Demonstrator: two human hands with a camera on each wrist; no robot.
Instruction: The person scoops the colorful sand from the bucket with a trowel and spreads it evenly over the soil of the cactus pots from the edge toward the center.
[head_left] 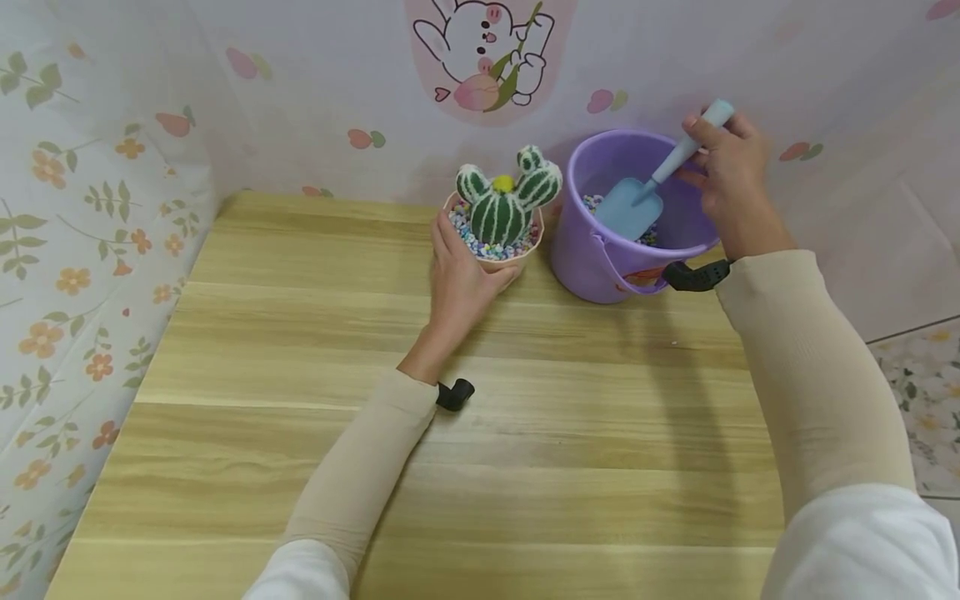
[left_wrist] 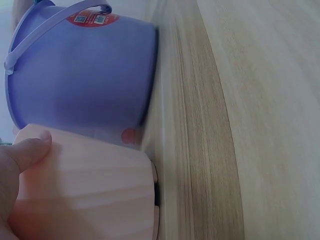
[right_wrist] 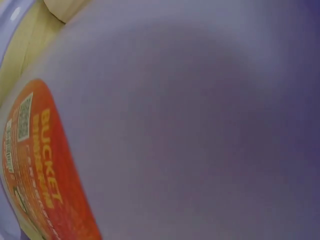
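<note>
A pale pink flowerpot (left_wrist: 85,185) stands on the table, holding a green-and-white knitted cactus (head_left: 498,218) with a yellow tuft among colourful pebbles (head_left: 480,244). My left hand (head_left: 465,279) grips the pot from the near left, thumb and fingers spread round its side. To its right stands a purple bucket (head_left: 585,267); more pebbles show at its bottom. My right hand (head_left: 735,175) holds the handle of a light blue toy shovel (head_left: 632,208) over the bucket, blade down inside the rim. In the right wrist view the bucket's wall fills most of the picture, and the hand is out of sight.
The wooden table (head_left: 525,467) reaches to a patterned cloth (head_left: 315,75) behind and a floral cloth (head_left: 67,275) on the left. The bucket's handle (head_left: 618,279) hangs down in front, near a red label (right_wrist: 45,165). Pot and bucket stand close together.
</note>
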